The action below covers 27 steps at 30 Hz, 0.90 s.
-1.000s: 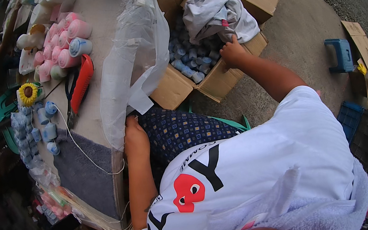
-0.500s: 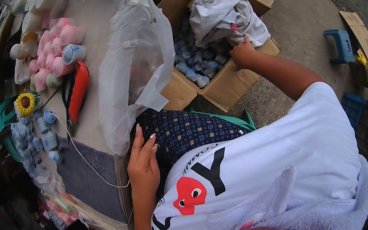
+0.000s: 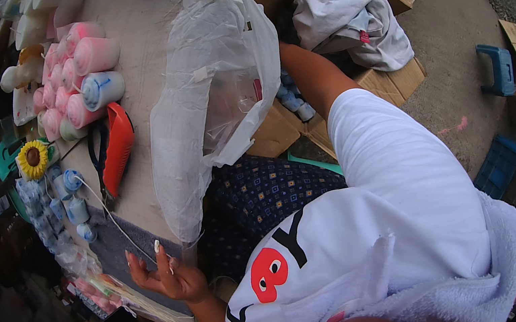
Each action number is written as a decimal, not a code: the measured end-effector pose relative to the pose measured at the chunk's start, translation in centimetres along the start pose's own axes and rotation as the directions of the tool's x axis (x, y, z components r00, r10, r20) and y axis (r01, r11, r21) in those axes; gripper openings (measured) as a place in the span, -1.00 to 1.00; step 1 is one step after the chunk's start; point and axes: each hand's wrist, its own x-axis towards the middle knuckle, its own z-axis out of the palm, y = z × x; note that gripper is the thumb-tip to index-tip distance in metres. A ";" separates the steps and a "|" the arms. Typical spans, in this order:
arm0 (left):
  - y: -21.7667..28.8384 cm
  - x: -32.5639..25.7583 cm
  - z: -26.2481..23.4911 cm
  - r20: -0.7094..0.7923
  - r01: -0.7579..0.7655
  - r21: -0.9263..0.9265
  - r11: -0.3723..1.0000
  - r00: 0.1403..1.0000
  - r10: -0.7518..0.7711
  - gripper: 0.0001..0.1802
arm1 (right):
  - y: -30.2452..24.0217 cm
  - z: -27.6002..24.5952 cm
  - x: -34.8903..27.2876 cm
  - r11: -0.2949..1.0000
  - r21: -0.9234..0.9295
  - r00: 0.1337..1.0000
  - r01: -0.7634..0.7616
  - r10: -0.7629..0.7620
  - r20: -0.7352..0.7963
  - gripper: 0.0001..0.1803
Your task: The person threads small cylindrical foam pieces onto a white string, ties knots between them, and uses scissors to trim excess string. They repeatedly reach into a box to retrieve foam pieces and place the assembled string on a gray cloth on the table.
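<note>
My left hand [image 3: 172,278] is palm up over the table's near edge, fingers loosely curled and apart. A thin white cord [image 3: 117,222] runs across the grey mat [image 3: 123,241] toward its fingertips; I see no grip on it. My right forearm [image 3: 312,73] reaches into an open cardboard box [image 3: 277,132], with the hand hidden behind a clear plastic bag [image 3: 178,133] and the box's contents. Small blue-and-white rolls [image 3: 294,101] show in the box beside the arm. A crumpled whitish cloth [image 3: 346,16] lies over the box's far right side.
Pink rolls [image 3: 69,73] and a blue-white roll [image 3: 103,89] stand on the table beside a red-and-black tool [image 3: 116,150]. A sunflower ornament [image 3: 34,159] and wrapped blue rolls [image 3: 37,208] line its left side. A blue stool [image 3: 497,70] stands on the floor at right.
My right hand has moved left from the cloth and box edge, deeper into the box and out of sight. My left hand has moved down and left, turning palm up. The view has shifted slightly.
</note>
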 end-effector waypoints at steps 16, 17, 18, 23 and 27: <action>0.9 0.5 -0.2 0.042 0.060 -0.169 0.984 0.998 -0.053 -0.69 | 1.1 -4.3 -6.6 0.981 0.058 0.906 0.187 -0.195 0.375 -0.44; 0.8 0.6 -0.3 0.034 0.052 -0.173 0.983 0.998 -0.047 -0.71 | 1.0 -5.7 -8.8 0.964 0.199 0.885 0.176 -0.244 0.396 -0.43; 0.7 0.1 -0.2 0.020 0.057 -0.178 0.982 0.998 -0.054 -0.71 | -0.7 -9.0 -12.4 0.912 0.395 0.863 0.112 -0.286 0.417 -0.41; 0.2 -0.1 0.0 -0.034 0.031 -0.219 0.975 0.999 -0.039 -0.78 | -0.2 -14.8 -23.0 0.379 0.909 0.722 -0.172 -0.580 0.378 -0.38; -0.1 -0.9 0.1 -0.114 0.060 -0.430 0.901 0.986 -0.120 -0.80 | -4.6 -18.5 -28.0 0.334 0.940 0.688 -0.065 -0.667 0.285 -0.36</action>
